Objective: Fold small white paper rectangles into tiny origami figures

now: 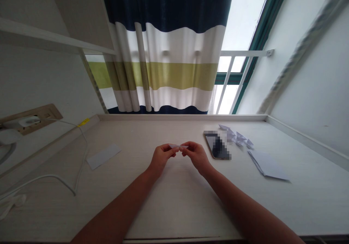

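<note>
Worktop: pale wood-grain worktop [177, 204], filling the lower frame
Curtain: striped curtain [163, 66], upper middle, beyond the worktop
Sheet: folded white paper sheet [268, 166], right of frame
Phone: phone [216, 146], just right of the hands
Left hand: left hand [161, 159], narrowly pinching the folded paper
Right hand: right hand [196, 157], narrowly pinching its other end
Pieces: small folded paper pieces [235, 137], just right of the phone
Held item: narrow folded paper [178, 146], frame centre, between both hands

**Left hand [161, 159] and right hand [196, 157] pinch folded paper [178, 146]**

Held at centre frame, above white desk [174, 207]. Phone [216, 146], partly pixelated, just right of right hand. Small folded paper pieces [234, 135] beyond it; folded sheet [268, 166] further right. Paper strip [103, 157] and white cable [85, 146] at left.
</note>
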`<state>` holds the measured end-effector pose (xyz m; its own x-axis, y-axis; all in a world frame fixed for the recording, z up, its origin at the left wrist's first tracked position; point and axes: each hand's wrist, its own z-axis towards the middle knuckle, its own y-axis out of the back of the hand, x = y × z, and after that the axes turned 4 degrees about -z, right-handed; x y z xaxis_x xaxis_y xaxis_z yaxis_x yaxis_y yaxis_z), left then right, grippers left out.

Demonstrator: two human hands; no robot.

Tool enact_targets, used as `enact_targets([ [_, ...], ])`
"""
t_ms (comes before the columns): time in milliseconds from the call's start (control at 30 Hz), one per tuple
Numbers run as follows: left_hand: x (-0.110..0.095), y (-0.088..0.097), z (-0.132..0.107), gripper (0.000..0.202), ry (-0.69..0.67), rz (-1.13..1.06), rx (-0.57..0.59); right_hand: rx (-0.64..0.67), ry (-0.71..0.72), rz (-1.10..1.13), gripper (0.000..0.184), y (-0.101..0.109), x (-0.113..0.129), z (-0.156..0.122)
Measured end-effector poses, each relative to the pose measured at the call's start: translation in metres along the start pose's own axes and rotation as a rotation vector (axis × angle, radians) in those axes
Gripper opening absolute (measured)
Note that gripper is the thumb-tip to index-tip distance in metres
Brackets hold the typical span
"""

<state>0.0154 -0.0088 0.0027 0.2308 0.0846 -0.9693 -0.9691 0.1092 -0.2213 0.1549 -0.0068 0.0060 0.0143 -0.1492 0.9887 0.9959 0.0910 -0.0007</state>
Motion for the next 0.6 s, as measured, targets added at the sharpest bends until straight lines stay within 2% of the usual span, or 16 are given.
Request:
enact_targets([
  [167,-0.0047,-0.0008,-0.0024,0.016,0.084,-0.127,0.016,-0.012,-0.005,0.006,0.018,0.0025,0.0005,0.0020],
  [367,-0.0038,0.0024,0.0002,0.018,0.162,-0.098,0.007,-0.012,-0.005,0.003,0.019,0.0043,0.0017,0.0016],
  [600,-0.0007,0.0025,0.0020,0.019,0.030,0.021,-0.004,0.009,-0.004,0.008,0.016,0.0022,0.0040,-0.0003],
])
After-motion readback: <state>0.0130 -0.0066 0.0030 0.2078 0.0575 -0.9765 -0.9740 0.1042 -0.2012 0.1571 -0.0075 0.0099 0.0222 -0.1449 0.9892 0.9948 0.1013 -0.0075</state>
